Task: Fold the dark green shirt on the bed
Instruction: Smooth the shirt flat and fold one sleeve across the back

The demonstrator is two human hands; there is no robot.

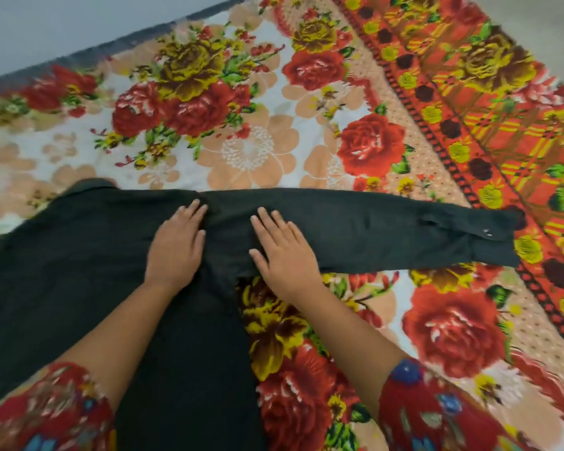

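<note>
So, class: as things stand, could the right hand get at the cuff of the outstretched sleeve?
Probably yes: the right hand lies flat on that sleeve, and nothing covers the stretch to the cuff, though it would need a long reach.

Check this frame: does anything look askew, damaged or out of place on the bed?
Nothing stands out. The dark green shirt lies spread on the floral bedspread, one sleeve stretched out to the right. The left hand and right hand press flat on it. No tears or stains are visible.

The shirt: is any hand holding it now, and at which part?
Nothing is held. Both the left hand and the right hand lie flat and open on the shirt, near the shoulder.
</note>
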